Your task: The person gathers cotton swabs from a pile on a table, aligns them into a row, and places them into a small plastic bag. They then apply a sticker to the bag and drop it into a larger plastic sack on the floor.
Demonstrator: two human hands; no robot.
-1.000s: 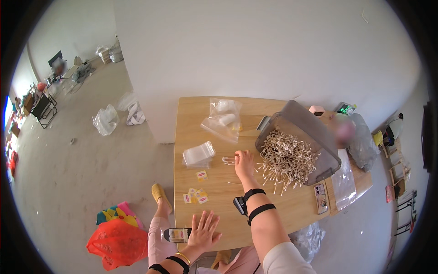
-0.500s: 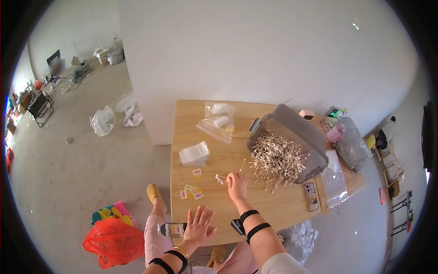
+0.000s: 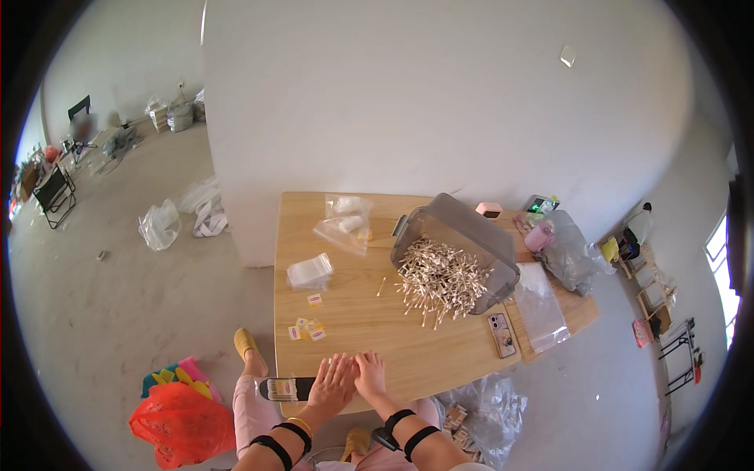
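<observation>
My left hand (image 3: 333, 386) lies flat with fingers stretched out, over the right end of a flat black holder (image 3: 301, 388) near the table's front edge. On that holder's left part rests a small clear bag of cotton swabs (image 3: 278, 389) with a yellow label. My right hand (image 3: 369, 377) is closed and touches the left hand's fingers from the right; the swabs in its grip are hidden. Farther off, a big heap of cotton swabs (image 3: 444, 276) spills from a tipped grey plastic bin (image 3: 503, 255). One loose swab (image 3: 382, 286) lies left of the heap.
Yellow-and-white labels (image 3: 306, 329) and a stack of clear zip bags (image 3: 310, 272) lie at the table's left; another clear bag (image 3: 344, 225) is behind. A phone (image 3: 501, 335), plastic sheet (image 3: 539, 306) and pink bottle (image 3: 539, 235) are to the right. A red bag (image 3: 182, 424) sits on the floor.
My right hand has drawn back toward me with the cotton swabs, from the table's middle to beside my left hand. The whole view has shifted, moving the table leftward.
</observation>
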